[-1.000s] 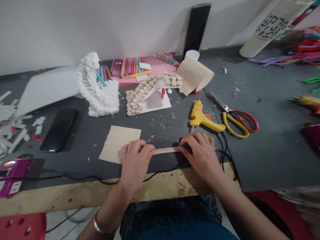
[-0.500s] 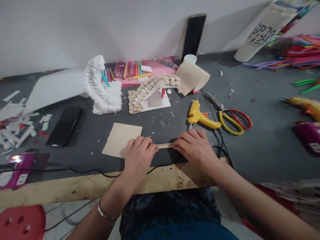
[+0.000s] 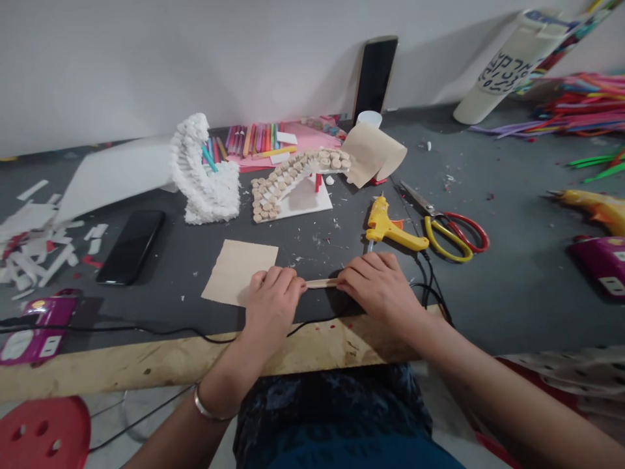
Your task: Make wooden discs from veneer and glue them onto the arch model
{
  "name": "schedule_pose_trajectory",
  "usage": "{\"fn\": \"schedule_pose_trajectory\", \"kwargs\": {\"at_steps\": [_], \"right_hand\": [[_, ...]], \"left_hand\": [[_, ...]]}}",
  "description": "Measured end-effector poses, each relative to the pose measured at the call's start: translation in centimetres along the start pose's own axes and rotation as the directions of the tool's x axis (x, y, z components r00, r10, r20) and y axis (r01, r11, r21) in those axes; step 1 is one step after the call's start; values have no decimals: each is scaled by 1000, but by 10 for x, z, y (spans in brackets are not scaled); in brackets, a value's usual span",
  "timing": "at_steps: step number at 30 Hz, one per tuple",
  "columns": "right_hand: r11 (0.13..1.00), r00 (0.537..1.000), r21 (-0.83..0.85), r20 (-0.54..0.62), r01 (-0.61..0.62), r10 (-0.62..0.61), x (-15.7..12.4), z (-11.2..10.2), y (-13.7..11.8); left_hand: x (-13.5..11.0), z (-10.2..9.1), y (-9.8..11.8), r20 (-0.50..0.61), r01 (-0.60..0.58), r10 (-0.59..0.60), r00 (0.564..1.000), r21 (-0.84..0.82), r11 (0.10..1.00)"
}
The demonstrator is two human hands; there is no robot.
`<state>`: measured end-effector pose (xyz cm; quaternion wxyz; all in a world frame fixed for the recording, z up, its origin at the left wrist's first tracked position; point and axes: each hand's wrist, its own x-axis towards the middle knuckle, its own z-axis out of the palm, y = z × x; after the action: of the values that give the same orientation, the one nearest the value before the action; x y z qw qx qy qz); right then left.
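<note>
Between my two hands stretches a thin tan strip of rolled or folded paper (image 3: 321,284), lying close to the table top. My left hand (image 3: 274,293) is closed on its left end, and my right hand (image 3: 375,283) grips the right end. A flat tan paper sheet (image 3: 237,268) with zigzag edges lies partly under my left hand. Just beyond my right hand is a yellow glue gun (image 3: 388,225). Behind the strip stands a small staircase model (image 3: 293,182) covered with round tan paper rolls.
Scissors (image 3: 449,234) lie right of the glue gun. A white fluffy staircase model (image 3: 205,176) and a black phone (image 3: 131,247) are at left. Another phone (image 3: 375,78) leans on the wall beside curled tan paper (image 3: 374,153). A black cable (image 3: 146,330) runs along the front edge.
Both hands keep hold of the paper strip in nearly the same place. The whole view has shifted slightly; no object has visibly been moved.
</note>
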<state>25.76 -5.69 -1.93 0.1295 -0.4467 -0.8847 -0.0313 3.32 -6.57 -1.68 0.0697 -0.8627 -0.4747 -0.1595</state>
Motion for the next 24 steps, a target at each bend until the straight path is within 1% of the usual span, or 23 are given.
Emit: {"fn": "schedule_pose_trajectory", "kwargs": {"at_steps": [3,7,10,12,14,17,21,24], "right_hand": [[999,999,-45,33,24,-22,1,-2,-1],[1000,998,-26,63,12,-11,1,-2,-3],[1000,998,18,69,2,-3,0,1,-2],[1000,997,20,73,8,-9,0,2,-1],[1000,997,16,75,11,-12,0,2,-1],[1000,997,26,74,-1,-1,1,2,-1],[1000,998,12,61,-22,21,2,3,0],[999,998,22,59,-35,33,4,3,-3]], "left_hand": [[-1,-3,3,26,11,-12,1000,21,1000],[-3,-15,11,124,4,-9,992,40,999],[1,-22,16,194,-33,18,981,78,996],[7,-23,16,213,-82,57,975,109,991],[14,-20,14,212,-141,112,971,126,982],[19,-14,8,182,-209,183,966,134,969],[17,-5,1,134,-269,253,958,119,956],[14,-2,-1,99,-285,274,956,115,952]]}}
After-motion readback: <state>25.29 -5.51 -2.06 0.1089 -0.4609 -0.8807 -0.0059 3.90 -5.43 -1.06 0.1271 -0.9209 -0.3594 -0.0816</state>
